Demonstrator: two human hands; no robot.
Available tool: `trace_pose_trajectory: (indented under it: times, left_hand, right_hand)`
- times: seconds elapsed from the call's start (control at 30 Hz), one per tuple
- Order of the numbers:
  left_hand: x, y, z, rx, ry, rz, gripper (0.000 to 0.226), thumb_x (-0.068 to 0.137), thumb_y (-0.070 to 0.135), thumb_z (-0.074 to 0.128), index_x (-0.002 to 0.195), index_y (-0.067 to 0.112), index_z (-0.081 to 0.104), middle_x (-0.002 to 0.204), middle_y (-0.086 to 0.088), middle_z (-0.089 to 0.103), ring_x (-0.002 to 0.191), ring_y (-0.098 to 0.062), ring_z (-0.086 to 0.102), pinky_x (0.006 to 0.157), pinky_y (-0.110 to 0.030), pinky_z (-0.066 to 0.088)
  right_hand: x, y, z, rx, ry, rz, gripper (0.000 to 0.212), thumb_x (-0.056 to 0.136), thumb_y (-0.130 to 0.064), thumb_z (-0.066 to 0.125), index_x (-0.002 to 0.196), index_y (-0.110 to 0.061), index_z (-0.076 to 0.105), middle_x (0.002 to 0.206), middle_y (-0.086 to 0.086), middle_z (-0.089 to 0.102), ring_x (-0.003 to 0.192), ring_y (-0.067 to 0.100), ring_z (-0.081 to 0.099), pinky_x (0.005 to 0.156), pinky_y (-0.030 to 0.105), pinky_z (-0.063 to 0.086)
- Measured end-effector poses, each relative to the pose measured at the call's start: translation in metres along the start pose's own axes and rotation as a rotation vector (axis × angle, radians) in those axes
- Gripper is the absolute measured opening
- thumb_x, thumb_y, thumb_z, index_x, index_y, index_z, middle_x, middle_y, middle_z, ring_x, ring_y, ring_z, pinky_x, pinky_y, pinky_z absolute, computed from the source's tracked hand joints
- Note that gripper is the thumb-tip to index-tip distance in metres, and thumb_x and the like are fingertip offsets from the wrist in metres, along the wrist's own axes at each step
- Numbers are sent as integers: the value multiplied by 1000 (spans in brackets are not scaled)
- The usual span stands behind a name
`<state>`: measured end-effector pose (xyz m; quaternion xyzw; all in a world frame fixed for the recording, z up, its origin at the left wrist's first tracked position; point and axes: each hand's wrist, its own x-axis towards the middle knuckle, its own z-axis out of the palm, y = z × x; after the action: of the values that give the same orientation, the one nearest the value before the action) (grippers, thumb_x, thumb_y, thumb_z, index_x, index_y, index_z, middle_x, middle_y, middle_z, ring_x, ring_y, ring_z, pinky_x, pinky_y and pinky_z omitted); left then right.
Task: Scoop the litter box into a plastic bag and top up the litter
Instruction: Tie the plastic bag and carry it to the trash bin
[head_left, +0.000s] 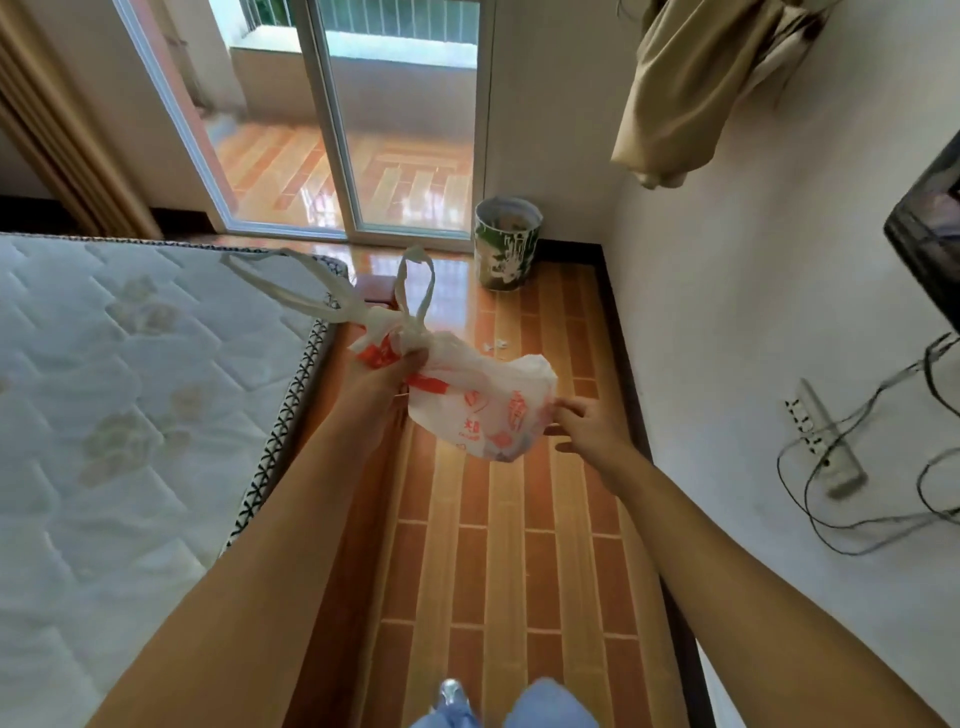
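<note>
as two hands (384, 375) (592, 432) touch it, one plastic bag (483, 397) bulges.

What the plastic bag (483, 400) holds cannot be seen.

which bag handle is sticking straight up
The right handle, the loop standing above the left hand gripping the bag. The other handle stretches sideways over the mattress.
</note>
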<state>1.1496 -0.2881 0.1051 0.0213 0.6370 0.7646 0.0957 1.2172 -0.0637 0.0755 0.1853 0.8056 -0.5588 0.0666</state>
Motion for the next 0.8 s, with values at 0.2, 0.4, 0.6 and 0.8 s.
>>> trace_pose_trajectory:
  times: [0.2,0.4,0.6,0.8]
  left_hand:
    - [104,4,6,18,35,9,36,87,2,59,122,-2,52,105,-15,63,94,-28,66,77,-41,56]
    - [227,0,20,59,75,12,39,88,6,60,126,0,52,117,-19,63,100,-31,65,74,-37,58]
    - [340,14,45,41,133,-25,34,88,5,59,122,1,56,106,-13,66,91,-24,69,68,-32,58]
    - [429,29,41,15,202,-20,20,88,5,59,104,17,65,94,-1,72,88,-20,70,74,-34,58]
  right_hand:
    - [102,-33,-9,-20,26,-52,26,98,-25,45,109,-11,63,105,3,65,97,18,62,72,23,51]
    - [230,-56,-28,-51,2,-90,26,98,-22,44,108,-8,64,101,4,65,96,18,62,73,26,51]
    - [360,-93,-54,-102,-70,-87,25,98,-21,43,100,-10,65,95,3,65,94,22,62,80,39,53]
    - [458,-139,-59,-106,-161,-140,22,98,-16,44,89,-15,64,88,-2,63,80,11,57,69,28,48]
